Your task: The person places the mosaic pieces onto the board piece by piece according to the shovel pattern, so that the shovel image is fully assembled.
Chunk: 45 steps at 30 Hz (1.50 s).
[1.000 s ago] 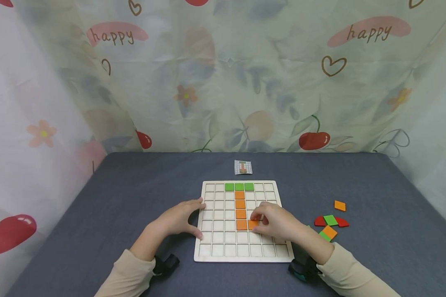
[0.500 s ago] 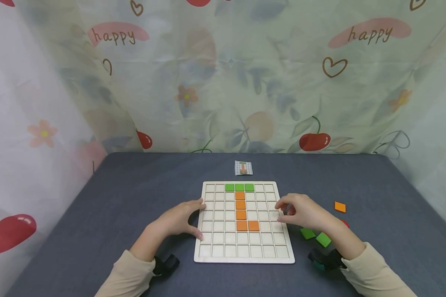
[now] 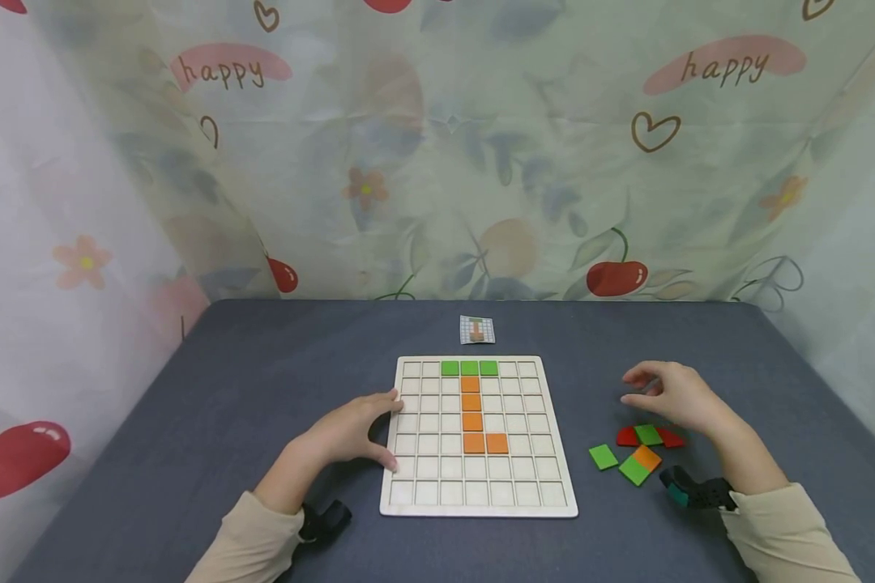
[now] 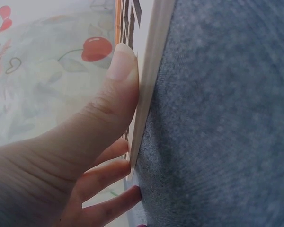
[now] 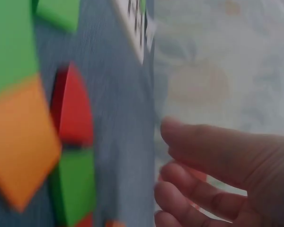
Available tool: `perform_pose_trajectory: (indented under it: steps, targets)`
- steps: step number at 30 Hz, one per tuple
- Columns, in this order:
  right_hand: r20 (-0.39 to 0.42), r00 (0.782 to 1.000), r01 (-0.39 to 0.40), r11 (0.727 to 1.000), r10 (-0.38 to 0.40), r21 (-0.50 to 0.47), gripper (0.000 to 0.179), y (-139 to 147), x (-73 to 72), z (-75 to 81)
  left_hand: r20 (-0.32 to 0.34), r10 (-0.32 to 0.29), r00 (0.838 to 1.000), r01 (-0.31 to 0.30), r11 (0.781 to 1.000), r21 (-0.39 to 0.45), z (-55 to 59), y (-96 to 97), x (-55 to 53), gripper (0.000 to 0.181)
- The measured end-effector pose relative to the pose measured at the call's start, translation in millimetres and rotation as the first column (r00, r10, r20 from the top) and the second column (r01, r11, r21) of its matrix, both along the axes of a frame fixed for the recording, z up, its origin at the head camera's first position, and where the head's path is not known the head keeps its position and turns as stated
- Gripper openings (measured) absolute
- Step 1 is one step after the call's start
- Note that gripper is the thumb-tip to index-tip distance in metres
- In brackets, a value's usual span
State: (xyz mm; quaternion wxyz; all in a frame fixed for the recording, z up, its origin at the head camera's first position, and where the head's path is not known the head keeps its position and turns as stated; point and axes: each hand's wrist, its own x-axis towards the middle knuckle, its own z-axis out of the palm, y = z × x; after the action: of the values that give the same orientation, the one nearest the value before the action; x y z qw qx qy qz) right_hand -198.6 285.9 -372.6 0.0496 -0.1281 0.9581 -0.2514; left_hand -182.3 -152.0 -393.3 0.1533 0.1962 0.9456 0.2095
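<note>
A white grid board (image 3: 481, 511) on a dark tabletop (image 3: 299, 364) bears a row of green tiles (image 3: 470, 368) above a column of orange tiles (image 3: 471, 402). The left hand (image 3: 352, 429), fingers relaxed, touches its left edge. Well to its right, the right hand (image 3: 674, 394) hangs unclenched, holding nothing, near red pieces (image 3: 627, 437) and a loose green tile (image 3: 603, 457). Pinching opposite edges while the left hand steadies the board should help seat a tile squarely.
</note>
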Motion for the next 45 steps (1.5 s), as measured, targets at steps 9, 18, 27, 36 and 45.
perform_pose_trajectory:
  steps: [9,18,27,36,45]
  targets:
    - [0.029,0.99,0.136,0.988,-0.138,0.069,0.04,40,-2.3,-9.0,0.012,-0.001,1.0,0.001,1.0,0.003,-2.4,-1.0,-2.0,0.091]
    - [0.105,0.982,0.146,0.984,-0.156,0.098,0.043,59,-2.9,-16.1,-0.001,0.001,1.0,-0.001,1.0,0.002,-2.6,-1.4,-0.6,0.09]
    - [0.096,0.986,0.128,0.987,-0.137,0.095,0.038,60,-0.8,-17.9,-0.003,0.001,1.0,-0.001,1.0,0.008,0.2,-0.3,0.9,0.09]
    - [0.046,0.991,0.122,0.988,-0.127,0.095,0.031,57,2.0,-20.6,-0.004,-0.002,1.0,0.002,1.0,0.009,-0.4,-0.9,0.7,0.089]
    - [0.007,0.994,0.111,0.989,-0.112,0.098,0.029,55,4.8,-21.2,-0.015,-0.013,1.0,0.013,1.0,0.004,-2.7,-1.9,-0.7,0.089]
